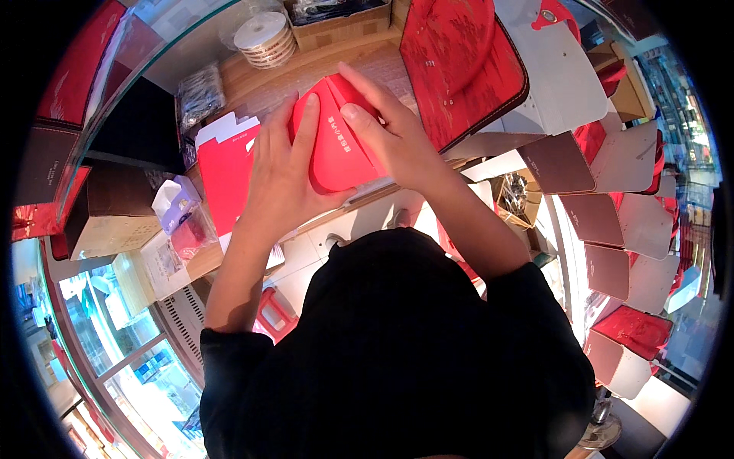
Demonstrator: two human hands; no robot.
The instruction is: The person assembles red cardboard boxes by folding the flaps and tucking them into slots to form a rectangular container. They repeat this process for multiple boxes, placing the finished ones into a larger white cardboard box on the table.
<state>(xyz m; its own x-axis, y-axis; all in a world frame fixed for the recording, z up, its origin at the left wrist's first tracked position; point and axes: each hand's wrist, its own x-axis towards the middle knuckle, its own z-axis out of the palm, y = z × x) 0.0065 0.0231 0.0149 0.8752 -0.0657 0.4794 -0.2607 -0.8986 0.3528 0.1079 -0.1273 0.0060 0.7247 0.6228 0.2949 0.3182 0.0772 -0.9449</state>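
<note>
Between my two hands is a red folded cardboard box (334, 153) with a line of pale print on its face, held over the near edge of a wooden counter. My left hand (284, 164) is closed on its left side, thumb and fingers laid along the card. From the right, my right hand (390, 134) grips the upper right edge, its thumb on the face and its fingers around the far side. Beside my left hand, a flat red and white carton (223, 180) lies on the counter, partly covered by that hand.
On the wooden counter (321, 65) stand stacked ribbon spools (264, 38) and a cardboard box (340, 27). A clear-wrapped packet (201, 96) lies left. A large red patterned case (466, 69) leans at right. Several red and brown gift boxes (556, 163) line the right side.
</note>
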